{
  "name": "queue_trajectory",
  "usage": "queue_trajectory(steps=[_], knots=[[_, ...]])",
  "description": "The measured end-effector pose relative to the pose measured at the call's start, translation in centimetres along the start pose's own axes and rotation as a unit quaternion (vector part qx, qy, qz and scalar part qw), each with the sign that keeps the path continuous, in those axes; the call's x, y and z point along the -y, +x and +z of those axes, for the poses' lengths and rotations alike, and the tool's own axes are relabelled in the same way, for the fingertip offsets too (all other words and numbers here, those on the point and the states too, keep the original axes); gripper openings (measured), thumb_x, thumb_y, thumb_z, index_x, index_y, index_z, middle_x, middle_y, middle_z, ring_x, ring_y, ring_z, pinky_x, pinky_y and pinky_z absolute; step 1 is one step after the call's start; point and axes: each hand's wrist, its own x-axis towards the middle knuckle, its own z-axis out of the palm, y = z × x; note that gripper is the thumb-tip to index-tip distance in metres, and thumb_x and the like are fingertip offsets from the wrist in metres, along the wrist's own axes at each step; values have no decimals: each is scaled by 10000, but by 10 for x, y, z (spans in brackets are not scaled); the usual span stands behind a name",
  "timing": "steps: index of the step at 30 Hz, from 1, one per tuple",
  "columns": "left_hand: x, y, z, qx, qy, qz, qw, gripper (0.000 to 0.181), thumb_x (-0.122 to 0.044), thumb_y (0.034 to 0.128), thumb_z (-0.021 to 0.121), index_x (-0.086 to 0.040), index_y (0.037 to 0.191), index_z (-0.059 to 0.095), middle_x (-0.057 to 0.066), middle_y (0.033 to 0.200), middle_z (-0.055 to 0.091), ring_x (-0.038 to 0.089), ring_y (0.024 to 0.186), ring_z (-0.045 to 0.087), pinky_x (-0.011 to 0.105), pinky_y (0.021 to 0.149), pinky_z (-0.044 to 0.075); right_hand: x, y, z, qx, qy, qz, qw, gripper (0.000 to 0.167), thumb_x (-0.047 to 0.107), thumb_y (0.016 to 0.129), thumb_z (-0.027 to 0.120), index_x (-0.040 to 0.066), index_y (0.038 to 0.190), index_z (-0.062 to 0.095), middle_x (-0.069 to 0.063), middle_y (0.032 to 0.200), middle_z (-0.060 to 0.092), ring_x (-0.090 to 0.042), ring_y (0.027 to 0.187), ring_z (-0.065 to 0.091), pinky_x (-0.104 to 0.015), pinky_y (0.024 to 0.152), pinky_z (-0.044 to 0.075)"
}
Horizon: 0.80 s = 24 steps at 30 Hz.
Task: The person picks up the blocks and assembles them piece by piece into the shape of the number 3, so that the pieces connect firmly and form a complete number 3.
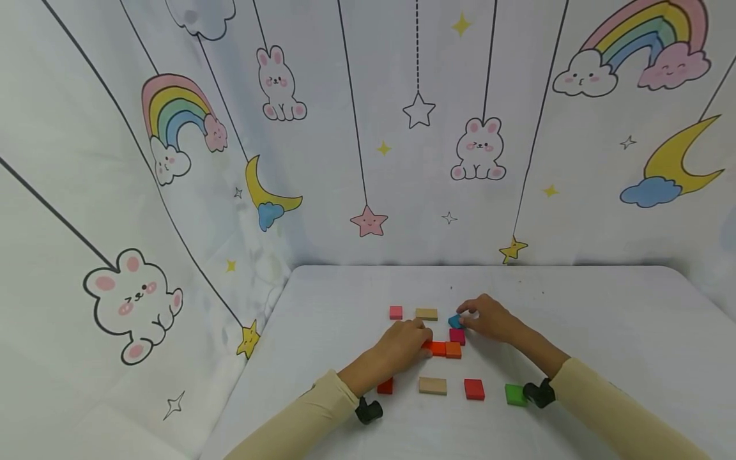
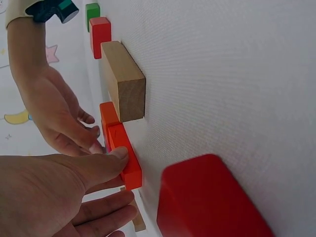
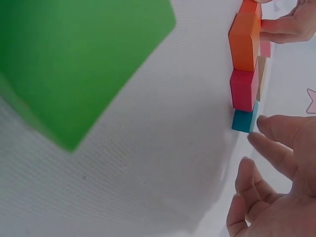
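Note:
My left hand [image 1: 402, 345] pinches a red-orange block [image 2: 126, 153], its thumb on the near side and its other fingers partly hidden behind. That block meets the end of an orange block [image 1: 453, 350]. A crimson block [image 1: 457, 337] sits just beyond the orange one. Past the crimson block lies a blue block [image 1: 455, 322], turned at an angle. My right hand [image 1: 489, 318] has its thumb and forefinger at the blue block's right end, gripping it lightly, while its other fingers are bent away in the right wrist view.
Behind the row stand a pink block [image 1: 395, 312] and a wooden block [image 1: 427, 314]. Closer to me are a second wooden block [image 1: 433, 386], a red block [image 1: 474, 389], another red block [image 1: 385, 386] near the left wrist, and a green block [image 1: 515, 395] by the right wrist.

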Motion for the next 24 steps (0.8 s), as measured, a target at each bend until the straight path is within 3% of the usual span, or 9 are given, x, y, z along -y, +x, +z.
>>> queue_trajectory(steps=[11,24], knots=[[1,2,2,10,45,13,10000,278,-379,967,781,-182,1162,769,-9,1093,705,100,902,642,211,824,529,1,13,4,-27,-163,6,9999,261,192,974,759,72,1206,756,-176,1112,635,-287,1017,610,-445,805,608],[-1,2,-3,120,77,-35,9999,250,-375,963,786,-200,1142,767,-19,1089,703,93,910,634,219,835,528,19,28,7,-91,-443,-220,9987,272,225,963,787,93,1199,758,-199,1164,627,-278,1002,595,-621,849,539]])
